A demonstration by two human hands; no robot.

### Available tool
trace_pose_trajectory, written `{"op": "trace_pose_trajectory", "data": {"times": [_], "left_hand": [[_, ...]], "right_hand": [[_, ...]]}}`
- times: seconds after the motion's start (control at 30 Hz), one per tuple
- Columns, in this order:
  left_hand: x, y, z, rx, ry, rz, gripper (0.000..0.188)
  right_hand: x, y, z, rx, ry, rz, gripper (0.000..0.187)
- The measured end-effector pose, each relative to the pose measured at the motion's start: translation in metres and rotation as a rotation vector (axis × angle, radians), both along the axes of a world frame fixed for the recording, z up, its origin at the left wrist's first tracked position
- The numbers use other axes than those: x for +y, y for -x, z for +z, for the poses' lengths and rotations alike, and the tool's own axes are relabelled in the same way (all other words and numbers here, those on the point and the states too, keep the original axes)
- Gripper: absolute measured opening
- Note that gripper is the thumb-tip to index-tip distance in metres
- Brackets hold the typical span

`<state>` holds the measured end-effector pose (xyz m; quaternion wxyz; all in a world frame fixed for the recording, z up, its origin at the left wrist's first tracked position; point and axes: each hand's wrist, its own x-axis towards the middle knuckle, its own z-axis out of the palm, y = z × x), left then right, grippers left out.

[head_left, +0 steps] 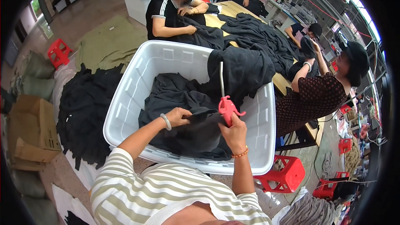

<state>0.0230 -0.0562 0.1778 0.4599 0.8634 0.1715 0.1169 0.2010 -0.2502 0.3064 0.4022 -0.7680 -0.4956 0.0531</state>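
Note:
A large white plastic bin (pixel 121 116) stands in front of me, part filled with dark grey knitted garments (pixel 177 89). My left hand (pixel 178 117), with a pale bangle at the wrist, pinches the edge of one dark garment (pixel 198 135) over the bin. In my right hand (pixel 234 135) is a red air blow gun (pixel 227 107), its long metal nozzle pointing up and away from me. Part of the garment lies against my right fingers; whether they also grip it I cannot tell. More dark cloth (pixel 239 68) hangs over the bin's far right edge.
Beyond the bin, a table (pixel 231 8) carries heaped dark garments. A co-worker (pixel 171 16) handles cloth at the far side; another (pixel 316 87) works at the right. A dark garment pile (pixel 89 108) and cardboard box (pixel 35 125) are left. A red stool (pixel 287 175) stands close right.

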Motion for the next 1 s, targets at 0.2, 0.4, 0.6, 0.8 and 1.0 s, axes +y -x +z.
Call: {"op": "trace_pose_trajectory", "data": {"times": [0.2,0.4,0.6,0.8,1.0], "left_hand": [[0.033,0.021,0.0,0.001,-0.539,0.336,0.014],[0.106,0.022,0.076,-0.236,-0.682,0.784,0.023],[0.098,0.008,0.088,-0.212,-0.08,0.8,0.026],[0.112,0.014,0.042,-0.31,0.144,0.765,0.022],[0.133,0.006,0.033,-0.355,0.214,0.656,0.02]], "right_hand": [[-0.017,-0.008,0.002,-0.008,-0.017,-0.112,0.024],[-0.029,-0.003,-0.003,-0.211,0.112,-0.2,0.034],[-0.043,-0.017,-0.049,-0.176,0.334,-0.205,0.032],[-0.058,-0.018,-0.069,-0.167,0.423,-0.236,0.031],[-0.056,-0.012,-0.064,-0.087,0.37,-0.165,0.028]]}}
